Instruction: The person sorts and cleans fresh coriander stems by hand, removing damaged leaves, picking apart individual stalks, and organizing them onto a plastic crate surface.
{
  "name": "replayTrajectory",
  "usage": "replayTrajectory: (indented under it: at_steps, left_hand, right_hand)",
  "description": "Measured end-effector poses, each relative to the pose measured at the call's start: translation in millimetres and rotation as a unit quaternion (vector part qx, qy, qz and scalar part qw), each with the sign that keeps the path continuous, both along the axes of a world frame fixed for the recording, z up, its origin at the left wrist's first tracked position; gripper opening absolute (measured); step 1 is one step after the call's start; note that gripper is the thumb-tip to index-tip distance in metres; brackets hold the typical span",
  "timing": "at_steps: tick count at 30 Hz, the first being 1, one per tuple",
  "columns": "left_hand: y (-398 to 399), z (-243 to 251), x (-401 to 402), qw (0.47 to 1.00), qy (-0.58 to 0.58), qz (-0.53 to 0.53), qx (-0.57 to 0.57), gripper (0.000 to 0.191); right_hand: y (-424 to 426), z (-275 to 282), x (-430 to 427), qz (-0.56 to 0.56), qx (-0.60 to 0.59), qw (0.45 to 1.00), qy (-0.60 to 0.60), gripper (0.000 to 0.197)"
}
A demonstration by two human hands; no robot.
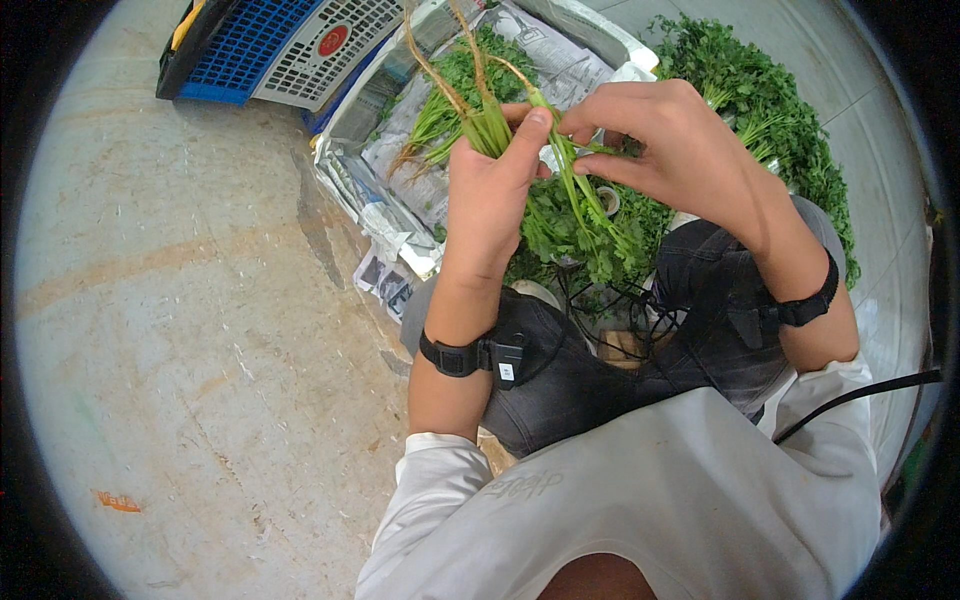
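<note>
My left hand (pixel 491 191) grips a few coriander plants (pixel 487 124) by their pale stem bases, with long brown roots pointing away from me. One thinner plant lies apart under the thumb, its leaves (pixel 604 251) hanging towards my knees. The fingertips of my right hand (pixel 675 142) pinch that plant's side stems, just right of the left thumb. Beyond both hands is a white box (pixel 341 161) lined with newspaper (pixel 551 45). Inside it lies a bunch of coriander (pixel 431 135), roots towards the left.
A large heap of coriander (pixel 780 112) covers the floor at the right. More leaves lie below my hands, beside a small round object (pixel 609 200). A blue-and-white perforated plastic crate (pixel 300 56) stands at upper left. Black cords (pixel 622 300) hang between my knees.
</note>
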State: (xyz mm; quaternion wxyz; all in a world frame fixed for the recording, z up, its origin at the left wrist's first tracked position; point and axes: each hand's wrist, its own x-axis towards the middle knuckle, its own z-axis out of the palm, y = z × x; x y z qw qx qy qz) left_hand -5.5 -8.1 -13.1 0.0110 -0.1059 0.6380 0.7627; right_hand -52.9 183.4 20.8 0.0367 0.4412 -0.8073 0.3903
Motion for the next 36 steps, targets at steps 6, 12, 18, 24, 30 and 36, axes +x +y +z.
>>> replayTrajectory:
  at_steps: [6,12,18,24,30,36]
  left_hand:
    - [1.5,2.4,-0.1,1.0,-0.007,-0.007,-0.012,0.026]
    - [1.3,2.1,-1.0,1.0,-0.015,0.0,0.008,0.027]
    - [2.7,1.3,0.4,0.999,-0.031,-0.014,0.006,0.023]
    - [3.2,1.3,0.6,0.999,-0.023,-0.014,0.02,0.021]
    - [1.7,2.7,2.4,0.999,-0.036,-0.029,0.0,0.021]
    - [1.3,-1.3,3.3,0.982,-0.005,-0.164,-0.092,0.022]
  right_hand:
    - [-0.5,-5.8,-2.9,-0.022,-0.006,0.998,0.062,0.018]
    - [0.4,-6.5,-4.1,-0.034,-0.017,0.996,0.085,0.013]
    - [-1.3,-4.8,-3.1,-0.059,-0.001,0.993,0.1,0.009]
    - [-2.1,-3.0,-2.1,-0.064,0.021,0.994,0.088,0.008]
    - [-4.0,-0.2,1.2,-0.086,0.045,0.993,0.068,0.008]
    - [4.2,12.7,-9.3,-0.141,-0.016,0.988,0.067,0.01]
